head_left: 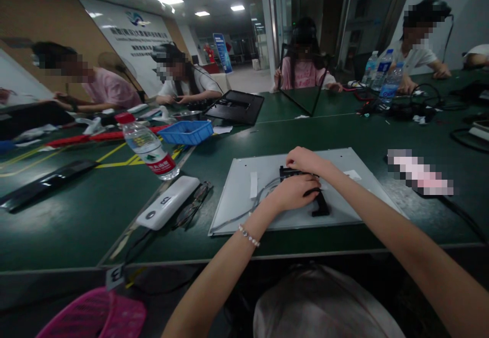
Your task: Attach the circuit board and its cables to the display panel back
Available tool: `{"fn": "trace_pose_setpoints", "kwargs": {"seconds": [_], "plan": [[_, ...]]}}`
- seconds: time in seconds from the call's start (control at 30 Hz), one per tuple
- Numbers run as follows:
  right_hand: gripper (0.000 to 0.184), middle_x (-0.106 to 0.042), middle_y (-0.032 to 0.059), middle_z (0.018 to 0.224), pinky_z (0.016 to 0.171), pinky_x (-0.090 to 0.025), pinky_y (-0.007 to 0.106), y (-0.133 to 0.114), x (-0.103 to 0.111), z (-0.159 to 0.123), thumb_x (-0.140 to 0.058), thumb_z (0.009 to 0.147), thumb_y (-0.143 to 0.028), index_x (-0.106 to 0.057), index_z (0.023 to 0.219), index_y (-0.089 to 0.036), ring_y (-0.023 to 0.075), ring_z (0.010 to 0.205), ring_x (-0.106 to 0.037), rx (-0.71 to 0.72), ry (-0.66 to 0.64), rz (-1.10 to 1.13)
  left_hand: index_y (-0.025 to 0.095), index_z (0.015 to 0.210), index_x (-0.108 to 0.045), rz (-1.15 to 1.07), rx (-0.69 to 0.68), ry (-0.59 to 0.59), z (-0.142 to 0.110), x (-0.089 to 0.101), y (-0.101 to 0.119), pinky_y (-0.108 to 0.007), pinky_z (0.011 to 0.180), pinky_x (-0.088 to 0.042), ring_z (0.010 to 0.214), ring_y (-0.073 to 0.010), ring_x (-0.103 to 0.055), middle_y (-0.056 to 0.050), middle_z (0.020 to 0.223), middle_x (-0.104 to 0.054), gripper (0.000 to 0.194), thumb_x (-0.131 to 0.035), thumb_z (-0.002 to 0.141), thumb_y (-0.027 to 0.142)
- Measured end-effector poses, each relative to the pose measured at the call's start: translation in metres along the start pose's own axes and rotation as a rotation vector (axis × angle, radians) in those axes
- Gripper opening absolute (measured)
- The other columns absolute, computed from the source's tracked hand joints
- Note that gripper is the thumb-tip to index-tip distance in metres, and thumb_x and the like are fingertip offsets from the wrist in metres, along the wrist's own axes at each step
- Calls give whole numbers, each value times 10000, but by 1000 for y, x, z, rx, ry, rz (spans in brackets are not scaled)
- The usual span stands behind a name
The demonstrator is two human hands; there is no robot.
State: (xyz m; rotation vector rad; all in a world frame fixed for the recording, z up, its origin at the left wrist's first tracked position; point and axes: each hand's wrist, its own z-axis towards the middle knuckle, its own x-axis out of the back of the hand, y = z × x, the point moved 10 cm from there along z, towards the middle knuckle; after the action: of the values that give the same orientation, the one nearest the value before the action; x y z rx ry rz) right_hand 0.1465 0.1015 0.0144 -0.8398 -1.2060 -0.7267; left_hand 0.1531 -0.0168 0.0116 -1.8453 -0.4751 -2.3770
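A light grey flat panel (237, 195), perhaps the back of a screen, lies on the table before me. A black plastic bracket (321, 206) sits on its middle, partly covered by my hands. My left hand (298, 193), bracelet at the wrist, lies over the bracket with its fingers curled around it. Just beyond, my right hand (303, 159) reaches down to the bracket's far edge with bent fingers; its fingertips are hidden, so what they pinch cannot be seen. A thin grey cable (256, 201) runs from under my left hand to the panel's left corner.
Left of the panel are glasses (194, 204), a white power bank (168, 203), a water bottle (151, 147) and a blue tray (187, 132). A phone (418, 172) with a cable lies right. Co-workers sit around the table; one holds a black frame (296, 105). A pink basket (126, 312) stands below.
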Motion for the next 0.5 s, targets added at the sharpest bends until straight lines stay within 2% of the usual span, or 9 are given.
{"fn": "trace_pose_setpoints", "kwargs": {"seconds": [0.17, 0.3, 0.4, 0.5], "plan": [[215, -735, 71, 947, 725, -456, 239, 3, 2, 0, -551, 840, -214, -741, 938, -192, 192, 852, -667, -1, 12, 69, 139, 1097, -616, -8, -13, 18, 0, 1, 0, -344, 961, -465, 1077, -219, -594, -101, 1157, -624, 232, -486, 928, 228], [271, -710, 107, 1044, 768, -465, 243, 10, -3, 7, -626, 810, -263, -698, 1049, -155, 205, 928, -656, -25, -11, 78, 127, 1091, -619, -8, -27, 18, 1, -1, 0, -346, 983, -455, 1097, -221, -588, -108, 1170, -621, 233, -484, 929, 227], [278, -711, 106, 1042, 780, -470, 233, 16, -11, 16, -661, 790, -274, -700, 1037, -153, 203, 944, -656, -57, -51, 82, 137, 1098, -616, -5, -15, 19, 0, -3, -2, -343, 976, -463, 1100, -216, -591, -102, 1171, -622, 233, -486, 930, 231], [250, -719, 86, 1032, 760, -470, 208, 21, -17, 23, -675, 746, -204, -717, 987, -157, 190, 939, -660, -92, -91, 101, 154, 1107, -611, 4, 2, 12, 0, -6, -4, -337, 967, -473, 1094, -210, -597, -90, 1186, -618, 233, -484, 930, 234]]}}
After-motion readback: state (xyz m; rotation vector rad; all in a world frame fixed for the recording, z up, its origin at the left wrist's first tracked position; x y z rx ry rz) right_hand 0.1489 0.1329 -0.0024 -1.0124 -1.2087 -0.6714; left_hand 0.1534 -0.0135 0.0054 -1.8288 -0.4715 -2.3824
